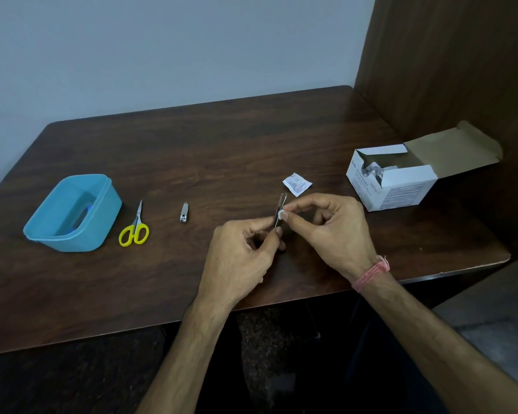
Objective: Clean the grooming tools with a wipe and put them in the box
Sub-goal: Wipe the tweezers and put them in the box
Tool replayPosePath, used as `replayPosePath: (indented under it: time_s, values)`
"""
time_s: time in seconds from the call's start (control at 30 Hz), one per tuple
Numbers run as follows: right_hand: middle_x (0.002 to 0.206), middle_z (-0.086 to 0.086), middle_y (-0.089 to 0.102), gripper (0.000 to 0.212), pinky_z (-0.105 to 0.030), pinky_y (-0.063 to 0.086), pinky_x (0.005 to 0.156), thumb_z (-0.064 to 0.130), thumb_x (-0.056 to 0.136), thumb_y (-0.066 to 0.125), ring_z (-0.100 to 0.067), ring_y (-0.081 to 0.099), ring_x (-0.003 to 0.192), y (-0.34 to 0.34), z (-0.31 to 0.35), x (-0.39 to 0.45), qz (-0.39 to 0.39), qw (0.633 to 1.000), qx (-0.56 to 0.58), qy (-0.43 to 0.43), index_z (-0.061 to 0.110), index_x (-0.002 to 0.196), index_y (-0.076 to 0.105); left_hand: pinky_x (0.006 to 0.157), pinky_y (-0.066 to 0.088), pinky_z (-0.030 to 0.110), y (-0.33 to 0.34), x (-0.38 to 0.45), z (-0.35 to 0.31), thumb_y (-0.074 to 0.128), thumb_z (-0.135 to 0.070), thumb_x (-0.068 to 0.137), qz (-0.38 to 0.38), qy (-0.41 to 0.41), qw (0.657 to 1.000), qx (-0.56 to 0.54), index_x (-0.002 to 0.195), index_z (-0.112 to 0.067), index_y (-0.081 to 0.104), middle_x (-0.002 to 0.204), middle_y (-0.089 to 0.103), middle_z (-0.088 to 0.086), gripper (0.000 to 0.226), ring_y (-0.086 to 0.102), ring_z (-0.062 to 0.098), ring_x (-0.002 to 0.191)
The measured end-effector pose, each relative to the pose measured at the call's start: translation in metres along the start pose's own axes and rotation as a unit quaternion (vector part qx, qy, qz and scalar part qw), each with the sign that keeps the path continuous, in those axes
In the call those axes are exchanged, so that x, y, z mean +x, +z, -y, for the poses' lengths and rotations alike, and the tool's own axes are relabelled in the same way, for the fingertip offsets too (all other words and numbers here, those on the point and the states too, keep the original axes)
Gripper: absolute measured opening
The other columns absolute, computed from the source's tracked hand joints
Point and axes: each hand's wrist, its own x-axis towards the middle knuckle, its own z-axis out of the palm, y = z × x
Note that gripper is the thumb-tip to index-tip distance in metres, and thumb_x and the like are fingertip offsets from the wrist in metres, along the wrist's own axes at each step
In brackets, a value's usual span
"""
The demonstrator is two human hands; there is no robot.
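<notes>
Beside scissors (pixel 134 227): nail clipper (pixel 184 212), blue box (pixel 72 212).

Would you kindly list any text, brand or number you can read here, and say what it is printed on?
"BD": logo on the left face of the white cardboard box.
Other print on that box: too blurred to read.
Print on the torn wipe sachet: too small to read.
Scissors, nail clipper, blue container: no text visible.

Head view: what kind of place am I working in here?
Probably a plain desk in a home or office corner: a dark wooden table against a bare pale wall, a wood panel on the right, and no fixtures in view.
</notes>
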Motion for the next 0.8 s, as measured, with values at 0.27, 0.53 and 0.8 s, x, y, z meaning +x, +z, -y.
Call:
replayPosePath:
  time_s: [0.27,0.53,0.8]
  values:
    - [0.075,0.015,0.079,0.008,-0.026,0.038,0.049,0.027,0.089,0.093,-0.009,0.044,0.045,0.0013,-0.0035,0.0017,-0.018,1.000,0.013,0.013,0.031,0.088,0.086,0.046,0.058,0.031,-0.0010,0.0003,-0.0017,0.070,-0.027,0.109,0.003,0.008,1.000,0.019,0.120,-0.043,0.085,0.080,0.081,-0.016,0.024,0.064,0.010,0.046]
    - [0.060,0.020,0.069,0.008,-0.022,0.034,0.048,0.025,0.088,0.093,-0.007,0.038,0.044,0.0011,-0.0045,0.0021,-0.015,1.000,0.018,0.014,0.029,0.087,0.086,0.045,0.059,0.031,-0.0008,-0.0012,-0.0032,0.069,-0.027,0.109,0.000,0.011,1.000,0.025,0.110,-0.044,0.087,0.077,0.080,-0.013,0.024,0.063,0.010,0.045]
    - [0.081,0.018,0.080,0.007,-0.021,0.036,0.050,0.026,0.089,0.093,-0.009,0.043,0.048,0.0014,-0.0065,0.0038,-0.009,0.999,0.027,0.017,0.028,0.088,0.086,0.042,0.051,0.027,-0.0016,0.0007,-0.0029,0.066,-0.026,0.111,-0.001,-0.007,1.000,0.009,0.116,-0.040,0.086,0.074,0.075,-0.009,0.025,0.059,0.008,0.044]
